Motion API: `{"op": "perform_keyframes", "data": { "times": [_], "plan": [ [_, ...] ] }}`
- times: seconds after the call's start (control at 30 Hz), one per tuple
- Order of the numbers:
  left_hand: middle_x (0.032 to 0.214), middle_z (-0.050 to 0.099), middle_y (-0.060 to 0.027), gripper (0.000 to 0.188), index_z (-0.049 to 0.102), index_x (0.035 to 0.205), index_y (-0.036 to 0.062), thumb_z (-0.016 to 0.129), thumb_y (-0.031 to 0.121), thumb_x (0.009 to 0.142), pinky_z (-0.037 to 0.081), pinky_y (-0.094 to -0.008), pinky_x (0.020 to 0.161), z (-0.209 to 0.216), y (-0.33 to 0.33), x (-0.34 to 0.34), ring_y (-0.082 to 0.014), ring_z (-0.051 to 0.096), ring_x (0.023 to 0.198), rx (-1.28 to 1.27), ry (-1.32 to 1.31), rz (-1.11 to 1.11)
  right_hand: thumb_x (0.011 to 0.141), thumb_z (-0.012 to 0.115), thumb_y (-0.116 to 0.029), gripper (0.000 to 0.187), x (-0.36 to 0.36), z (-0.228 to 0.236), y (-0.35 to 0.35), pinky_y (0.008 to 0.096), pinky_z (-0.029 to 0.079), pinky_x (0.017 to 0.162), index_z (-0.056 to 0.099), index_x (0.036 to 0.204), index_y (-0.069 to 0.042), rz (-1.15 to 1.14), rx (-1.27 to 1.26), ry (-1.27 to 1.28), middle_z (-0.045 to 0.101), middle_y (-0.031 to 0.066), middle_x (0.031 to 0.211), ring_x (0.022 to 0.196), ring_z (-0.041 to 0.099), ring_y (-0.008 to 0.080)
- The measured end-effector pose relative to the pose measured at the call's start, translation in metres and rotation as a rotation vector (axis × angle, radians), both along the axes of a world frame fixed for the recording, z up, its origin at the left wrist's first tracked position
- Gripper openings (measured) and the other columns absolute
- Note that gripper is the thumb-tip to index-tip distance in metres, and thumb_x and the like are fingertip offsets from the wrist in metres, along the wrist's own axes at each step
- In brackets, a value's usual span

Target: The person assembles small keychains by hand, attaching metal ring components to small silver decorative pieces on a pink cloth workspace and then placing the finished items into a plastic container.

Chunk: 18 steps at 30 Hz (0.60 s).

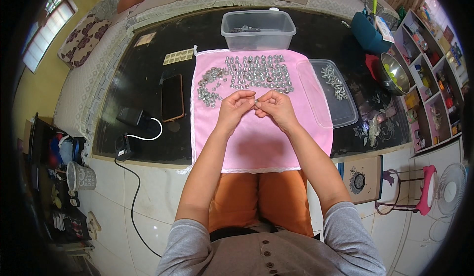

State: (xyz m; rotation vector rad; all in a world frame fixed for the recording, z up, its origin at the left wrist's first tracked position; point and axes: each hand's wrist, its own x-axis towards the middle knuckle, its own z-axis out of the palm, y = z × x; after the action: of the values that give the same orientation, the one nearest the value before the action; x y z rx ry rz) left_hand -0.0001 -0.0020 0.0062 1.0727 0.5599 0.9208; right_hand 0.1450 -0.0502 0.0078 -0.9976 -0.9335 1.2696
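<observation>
My left hand (238, 109) and my right hand (277, 110) meet over a pink cloth (222, 152). Between their fingertips they pinch a small silver metal piece (256, 102); the fingers cover most of it, and its kind cannot be made out. Just beyond my hands, several rows of small silver metal pieces (256, 71) stand upright on the cloth. A loose heap of small round metal parts, like nuts or washers (210, 86), lies to their left. On the right, a clear plastic lid (345, 113) overlaps the cloth and carries a pile of silver screws (334, 82).
A clear plastic tub (259, 41) with dark metal parts stands beyond the cloth on the black table (143, 78). Left of the cloth lie a phone (173, 97) and a charger with cables (132, 116). A metal bowl (395, 73) and a shelf (424, 64) are at the right.
</observation>
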Motion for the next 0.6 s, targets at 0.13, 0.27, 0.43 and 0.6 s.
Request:
{"op": "perform_keyframes", "data": {
  "times": [0.13, 0.27, 0.43, 0.6],
  "plan": [
    [0.082, 0.058, -0.0063, 0.024, 0.053, 0.098, -0.0021, 0.057, -0.002, 0.074, 0.048, -0.0218, 0.071, -0.0014, 0.0004, -0.0018, -0.0113, 0.057, 0.075, 0.021, -0.016, 0.0, 0.074, 0.059, -0.001, 0.008, -0.0008, 0.0, 0.0003, 0.0211, 0.049, 0.052, 0.052, 0.078, 0.001, 0.006, -0.003, -0.007, 0.057, 0.0099, 0.068, 0.058, 0.058, 0.013],
    [0.082, 0.058, -0.0063, 0.024, 0.053, 0.098, -0.0021, 0.057, -0.002, 0.074, 0.048, -0.0218, 0.07, 0.0003, -0.0003, 0.0, -0.0113, 0.057, 0.075, 0.019, -0.008, 0.003, 0.074, 0.058, -0.001, 0.008, 0.0004, -0.0006, 0.0003, 0.0212, 0.049, 0.052, 0.052, 0.078, 0.001, -0.008, 0.009, 0.02, 0.057, 0.0099, 0.068, 0.058, 0.058, 0.013],
    [0.082, 0.057, -0.0067, 0.024, 0.053, 0.098, -0.0029, 0.057, -0.004, 0.074, 0.049, -0.0216, 0.07, -0.003, 0.002, -0.0009, -0.0118, 0.057, 0.075, 0.026, 0.023, 0.007, 0.075, 0.058, -0.001, 0.008, -0.0001, -0.0005, -0.0003, 0.0213, 0.049, 0.052, 0.052, 0.078, 0.002, 0.003, 0.008, 0.004, 0.058, 0.0103, 0.069, 0.058, 0.058, 0.0132],
    [0.083, 0.058, -0.0071, 0.023, 0.053, 0.097, -0.0031, 0.057, -0.003, 0.075, 0.049, -0.0222, 0.07, -0.0014, -0.0012, -0.0002, -0.0122, 0.058, 0.075, 0.046, 0.004, 0.022, 0.075, 0.059, -0.002, 0.009, -0.0004, 0.0017, -0.0009, 0.0213, 0.049, 0.052, 0.052, 0.078, 0.002, 0.005, -0.001, 0.013, 0.057, 0.0101, 0.069, 0.058, 0.058, 0.013]
  ]
}}
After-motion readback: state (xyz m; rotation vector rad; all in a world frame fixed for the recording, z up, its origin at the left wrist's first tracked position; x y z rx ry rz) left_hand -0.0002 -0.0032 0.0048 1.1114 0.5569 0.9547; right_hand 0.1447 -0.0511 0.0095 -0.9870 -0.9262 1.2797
